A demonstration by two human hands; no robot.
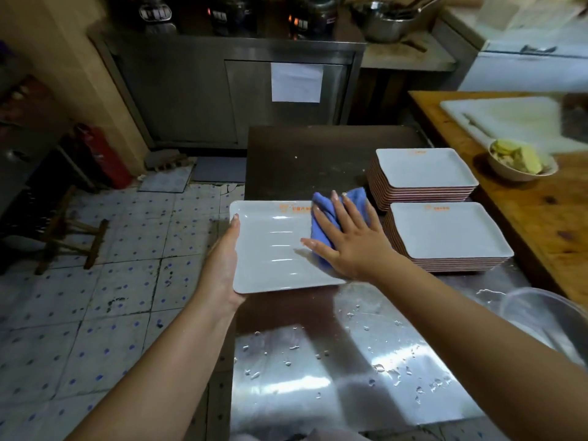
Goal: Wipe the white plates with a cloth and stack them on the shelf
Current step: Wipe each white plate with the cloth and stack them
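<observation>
We hold one white plate (273, 246) over the near left corner of the steel counter (334, 377), its left part overhanging the tiled floor (105, 281); the left hand (222, 265) grips the plate's left rim, thumb on the upper face and fingers curled beneath, out of view; the right hand (346, 240) lies flat with fingers spread, pressing the blue cloth (331, 214) onto the right part of the plate's face, so it pins the cloth rather than clenching it; we judge the step in hand to be the wipe itself, with stacking not yet begun for this piece. Two stacks of like plates stand to the right, the far stack (420, 173) and the near stack (445, 233), just beside one another and close to the wooden worktop (541, 218); we cannot tell which stack is wiped. The plate appears rigid, shallow and glossy, with light streaks on its face; water droplets lie on the counter, so we expect a slippery rim; we judge it light enough for one hand but liable to chip or break if dropped on the tiles. We advise taking hold at opposite long rims, thumbs above and fingers under, and keeping most of the plate over the counter; the cloth is soft and conforms to the raised edge.
</observation>
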